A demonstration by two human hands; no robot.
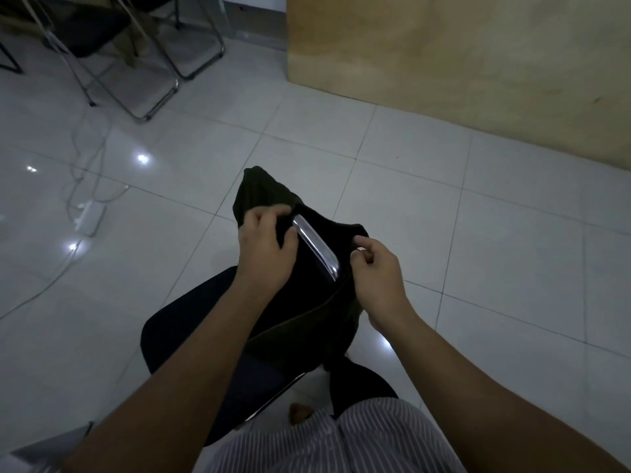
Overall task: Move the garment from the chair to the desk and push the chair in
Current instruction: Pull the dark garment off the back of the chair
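Hands, left (264,249) and right (379,273), pinching black cloth garment (307,295) either side of chair's chrome top rail (316,247).

chair (184,322) back mostly under garment (307,302) | my fingertips buried in cloth | worktop (478,56) top cut off

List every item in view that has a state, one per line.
Garment: dark, draped over the chair's backrest, gripped by both hands.
Chair: out on the tiled floor; chrome top rail partly uncovered.
Left hand: grip closed on the garment beside the rail.
Right hand: fingers pinching the garment's edge.
Folding chairs: unfolded, standing far left.
Power strip: on the floor, cables plugged in.
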